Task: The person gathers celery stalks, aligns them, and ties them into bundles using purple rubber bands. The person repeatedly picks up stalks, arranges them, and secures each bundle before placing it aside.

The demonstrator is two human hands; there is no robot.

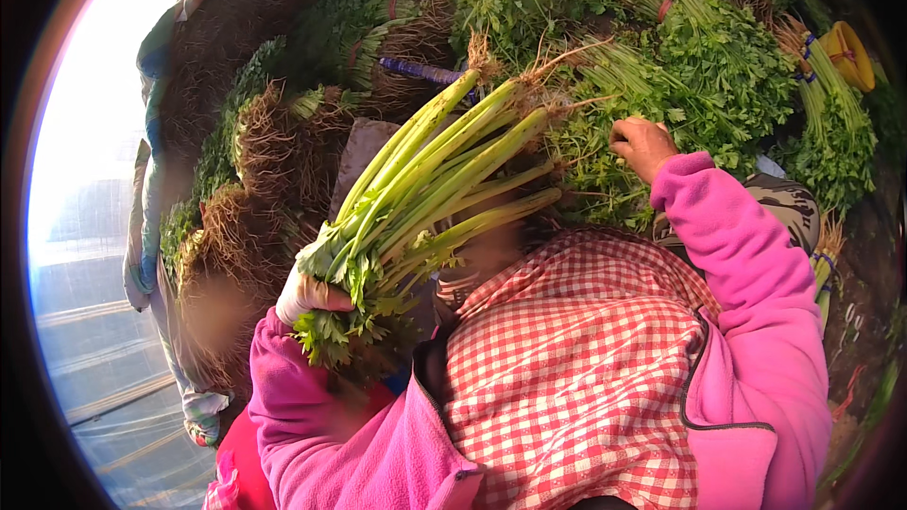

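Observation:
My left hand (319,297), with a pale covering around it, grips a bunch of celery (439,177) near its leafy end. The light-green stalks fan out up and to the right, ending in thin brown roots (538,78). Celery leaves (347,333) hang below and around the fingers. My right hand (643,145) is bare, off to the right of the roots and apart from them. Its fingers curl inward above leafy greens (602,149); whether anything small lies inside them is hidden.
Tied celery bundles (723,49) lie beyond my right hand, one with a red band (669,1). More bundles with roots outward (266,142) are heaped at left. A purple-wrapped rod (421,71) lies behind the stalks. A yellow spool-like object (847,57) sits far right. Plastic sheeting (106,340) borders the left.

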